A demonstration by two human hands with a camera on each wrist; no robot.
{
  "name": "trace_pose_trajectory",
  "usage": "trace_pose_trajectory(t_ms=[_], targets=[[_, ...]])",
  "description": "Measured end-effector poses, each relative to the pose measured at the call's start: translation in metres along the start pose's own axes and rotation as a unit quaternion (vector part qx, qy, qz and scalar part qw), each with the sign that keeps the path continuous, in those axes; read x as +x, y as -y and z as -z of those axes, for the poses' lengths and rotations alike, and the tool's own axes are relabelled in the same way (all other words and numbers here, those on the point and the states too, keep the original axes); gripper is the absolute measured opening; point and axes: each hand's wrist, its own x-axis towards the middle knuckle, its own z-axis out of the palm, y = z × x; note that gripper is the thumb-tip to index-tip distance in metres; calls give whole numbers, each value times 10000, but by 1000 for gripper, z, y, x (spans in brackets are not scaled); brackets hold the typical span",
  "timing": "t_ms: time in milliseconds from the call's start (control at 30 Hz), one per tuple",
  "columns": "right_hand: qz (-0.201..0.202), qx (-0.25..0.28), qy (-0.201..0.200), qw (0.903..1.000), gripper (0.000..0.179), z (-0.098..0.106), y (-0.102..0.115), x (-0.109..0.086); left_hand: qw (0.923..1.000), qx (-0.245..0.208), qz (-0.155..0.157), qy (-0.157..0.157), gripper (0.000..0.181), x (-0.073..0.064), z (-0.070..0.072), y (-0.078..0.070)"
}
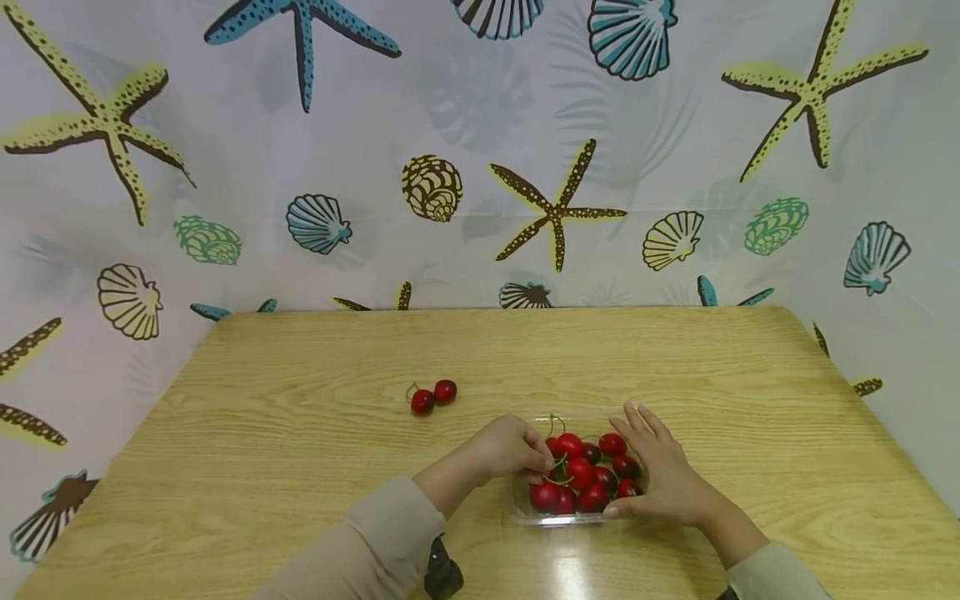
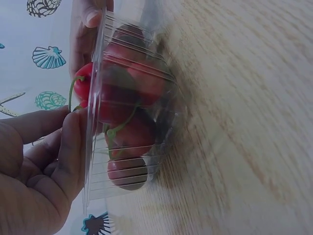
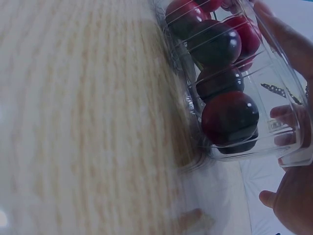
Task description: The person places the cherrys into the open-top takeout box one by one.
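Observation:
A clear plastic box [image 1: 558,521] of red and dark cherries [image 1: 581,474], some with green stems, sits on the table. My left hand [image 1: 510,450] reaches over the box's left side. In the left wrist view, its thumb and forefinger pinch a thin green cherry stem [image 2: 71,95] just beyond the rim. My right hand [image 1: 667,479] lies along the right side of the box with fingers spread, the thumb towards the near corner and the fingertips towards the far one. In the right wrist view, several dark cherries [image 3: 230,117] show through the ribbed wall near that hand.
Two cherries [image 1: 433,397], one with a stem, lie on the wooden table [image 1: 300,467] to the left of the box and farther back. Behind the table hangs a cloth [image 1: 480,108] printed with shells and starfish.

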Motion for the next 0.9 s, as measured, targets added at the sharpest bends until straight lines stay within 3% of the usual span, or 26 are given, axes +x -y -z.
trace_pose_trajectory(t_ms=[433,733,900], targets=[[21,103,12,9999,103,-1,-2,-2,9999,-95,-80,-35,9,-2,7,5],[-3,116,19,9999,103,-1,-1,-1,9996,-242,-109,28,12,-5,19,9],[-7,79,12,10000,102,-1,-2,-1,9994,-325,-65,-96,14,-5,28,13]])
